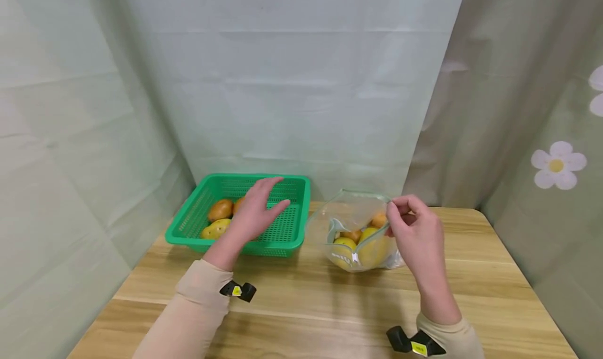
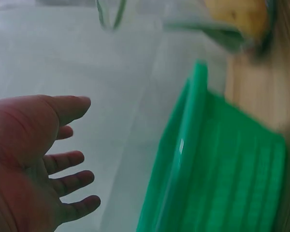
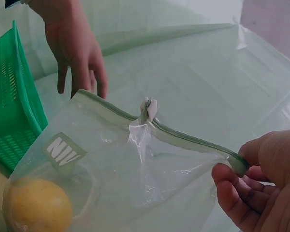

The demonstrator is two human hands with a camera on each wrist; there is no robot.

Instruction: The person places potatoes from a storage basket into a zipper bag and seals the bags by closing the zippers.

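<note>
Pinching the rim of the bag [image 1: 354, 228] at its right end: right hand [image 1: 416, 236], thumb and curled fingers [image 3: 232, 195] closed on the green zip strip, seen close in the right wrist view. Standing on the table [image 1: 471, 275] just right of the basket [image 1: 292, 228], mouth open and held up, clear plastic sagging below the strip. Holding several yellow and orange fruits [image 1: 367, 246] inside; one yellow fruit [image 3: 36, 205] low in the left corner in the right wrist view, under a printed label. Carrying a small white slider [image 3: 149, 108] partway along the zip.

Hovering above the basket: left hand [image 1: 256, 212], fingers [image 2: 70, 181] spread and relaxed, gripping nothing, palm down over the mesh floor. Not touching the basket, as far as the left wrist view shows, with the green rim off to the hand's side.

Lying in the basket's left part: three fruits [image 1: 220, 210], two orange-brown and one yellow, the nearest partly hidden behind the left hand.

Hanging behind and on both sides: pale green cloth [image 1: 301, 87], with white flowers [image 1: 558, 164] printed at the far right. Strapped at both wrists: black and yellow clips [image 1: 237, 291] over beige sleeves.
</note>
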